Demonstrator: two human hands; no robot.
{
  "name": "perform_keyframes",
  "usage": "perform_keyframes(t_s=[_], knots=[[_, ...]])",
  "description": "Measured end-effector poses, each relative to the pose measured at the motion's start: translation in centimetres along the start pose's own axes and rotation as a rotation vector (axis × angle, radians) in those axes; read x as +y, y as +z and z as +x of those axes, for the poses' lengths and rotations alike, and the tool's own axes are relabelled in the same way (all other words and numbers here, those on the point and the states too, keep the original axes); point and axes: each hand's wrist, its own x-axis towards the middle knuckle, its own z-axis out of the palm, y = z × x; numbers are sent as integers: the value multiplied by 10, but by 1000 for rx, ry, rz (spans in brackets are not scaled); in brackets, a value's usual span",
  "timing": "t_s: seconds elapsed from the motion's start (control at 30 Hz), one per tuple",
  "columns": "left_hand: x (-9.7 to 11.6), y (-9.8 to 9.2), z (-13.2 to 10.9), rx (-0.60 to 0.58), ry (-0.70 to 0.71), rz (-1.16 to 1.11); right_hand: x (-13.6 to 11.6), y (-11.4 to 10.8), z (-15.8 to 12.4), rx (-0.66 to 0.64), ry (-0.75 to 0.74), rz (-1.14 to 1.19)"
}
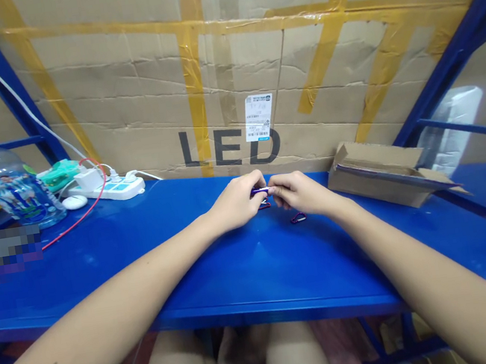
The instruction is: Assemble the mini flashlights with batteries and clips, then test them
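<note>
Above the blue tabletop [255,265], my left hand [239,201] pinches a small purple carabiner [259,191] between thumb and fingers. My right hand [299,190] is closed too, its thumb and forefinger meeting at the carabiner's right end. The fingers partly cover the piece, so its gate cannot be made out. Just below the hands, a red carabiner [265,205] lies on the table. Another carabiner, dark purple with a silvery gate [298,218], rests beneath my right hand.
An open cardboard box [375,180] stands at the right rear. To the left are a water bottle [10,186], a white power strip [120,188] with plugs, and a red cable [80,223]. A large carton [130,101] marked LED rises behind, between blue metal posts.
</note>
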Motion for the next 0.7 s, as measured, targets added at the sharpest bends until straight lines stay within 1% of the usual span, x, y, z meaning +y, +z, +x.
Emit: perform_keyframes(t_s=[0.2,0.27,0.33,0.37,0.4,0.47,0.57,0.63,0.7], knots=[[-1,5,0,18,-62,-176,2,1,1,-10,36,38],[-1,4,1,29,-100,-205,5,-3,2,16,45,-2],[0,2,2,51,-140,-217,9,-12,2,37,74,-91],[0,1,3,65,-156,-223,11,-17,1,18,105,-137],[1,0,4,79,-166,-227,13,-23,-1,-41,146,-170],[3,-3,5,101,-167,-230,18,-33,-4,-214,235,-193],[5,-4,5,108,-159,-232,23,-38,-9,-463,363,-134],[6,-3,5,92,-167,-241,25,-35,-10,-546,398,-103],[6,-2,4,74,-173,-252,26,-30,-10,-557,374,-119]])
